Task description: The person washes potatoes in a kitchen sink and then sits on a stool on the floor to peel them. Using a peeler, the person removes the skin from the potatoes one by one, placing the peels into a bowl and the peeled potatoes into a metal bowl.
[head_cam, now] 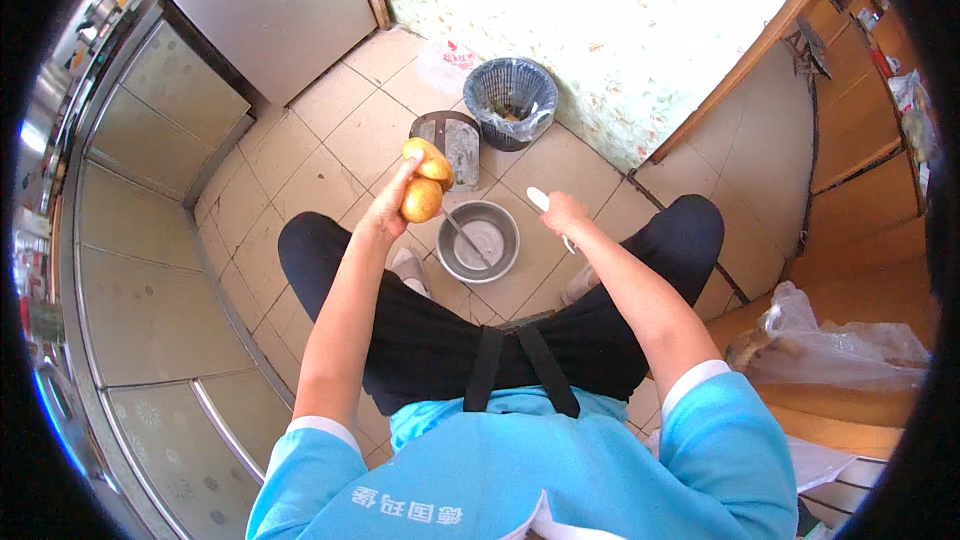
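Note:
My left hand (pixel 390 202) is raised over the floor and grips at least two yellow potatoes (pixel 421 200), pressed one against the other. Part of a further potato may be hidden behind them. My right hand (pixel 566 214) is closed around a white-handled tool (pixel 538 199), perhaps a peeler; the fingers cover most of it. Between my feet a round metal basin (pixel 444 249) stands on the tiles, lower than both hands. A thin grey strip (pixel 466 238) runs from below the potatoes across the basin; I cannot tell what it is.
Past the basin are a flat grey-and-brown object (pixel 461 154), possibly a dustpan, and a lined black waste basket (pixel 499 136). A printed plastic bag (pixel 448 66) lies by the wall. Cabinets (pixel 161 300) line the left; a clear plastic bag (pixel 832 345) rests on wooden furniture at right.

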`<state>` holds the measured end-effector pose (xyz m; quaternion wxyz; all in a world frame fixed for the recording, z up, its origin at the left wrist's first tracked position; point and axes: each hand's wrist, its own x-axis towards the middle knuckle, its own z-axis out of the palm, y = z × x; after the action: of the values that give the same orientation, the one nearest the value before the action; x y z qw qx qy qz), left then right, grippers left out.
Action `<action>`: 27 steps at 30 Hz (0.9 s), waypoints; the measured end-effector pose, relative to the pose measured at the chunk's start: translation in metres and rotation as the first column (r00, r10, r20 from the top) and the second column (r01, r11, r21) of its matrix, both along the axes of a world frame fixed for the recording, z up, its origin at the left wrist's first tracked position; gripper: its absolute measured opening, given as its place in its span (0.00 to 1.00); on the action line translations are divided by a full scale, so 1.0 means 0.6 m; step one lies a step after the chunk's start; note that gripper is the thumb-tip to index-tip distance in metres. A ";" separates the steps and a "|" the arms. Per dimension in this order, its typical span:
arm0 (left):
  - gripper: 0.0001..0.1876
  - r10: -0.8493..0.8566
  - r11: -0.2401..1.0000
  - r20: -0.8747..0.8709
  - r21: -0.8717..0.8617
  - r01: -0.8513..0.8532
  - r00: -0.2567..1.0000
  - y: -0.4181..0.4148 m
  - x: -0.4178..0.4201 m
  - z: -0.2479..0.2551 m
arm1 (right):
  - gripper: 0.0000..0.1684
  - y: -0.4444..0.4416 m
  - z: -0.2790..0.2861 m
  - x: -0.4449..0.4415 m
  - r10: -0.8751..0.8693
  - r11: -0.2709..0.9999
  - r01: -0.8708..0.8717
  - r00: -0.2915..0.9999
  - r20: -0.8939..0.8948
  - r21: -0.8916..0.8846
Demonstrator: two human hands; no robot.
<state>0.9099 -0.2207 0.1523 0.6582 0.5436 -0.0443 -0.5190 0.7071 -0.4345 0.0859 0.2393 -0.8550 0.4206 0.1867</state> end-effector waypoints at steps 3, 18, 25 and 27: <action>0.38 -0.039 0.999 -0.062 0.004 0.040 0.997 0.009 -0.034 0.001 | 0.14 0.008 -0.039 -0.005 -0.045 0.999 0.039 0.973 0.227 0.028; 0.36 -0.161 0.853 -0.200 0.465 0.238 0.967 -0.072 -0.105 -0.305 | 0.18 0.048 -0.323 -0.032 -0.637 0.546 0.580 0.756 -0.151 0.604; 0.37 -0.175 0.702 -0.216 0.657 0.276 0.961 -0.094 -0.114 -0.436 | 0.16 0.092 -0.415 -0.020 -0.701 0.374 0.645 0.667 -0.252 0.666; 0.37 -0.239 0.623 -0.147 0.735 0.267 0.960 -0.096 -0.116 -0.463 | 0.15 0.096 -0.431 -0.012 -0.709 0.361 0.644 0.659 -0.250 0.675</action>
<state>0.8405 -0.2783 -0.1257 0.2974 0.7447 0.1082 -0.5876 0.6999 -0.3770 -0.1729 0.6237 -0.4464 0.6150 0.1831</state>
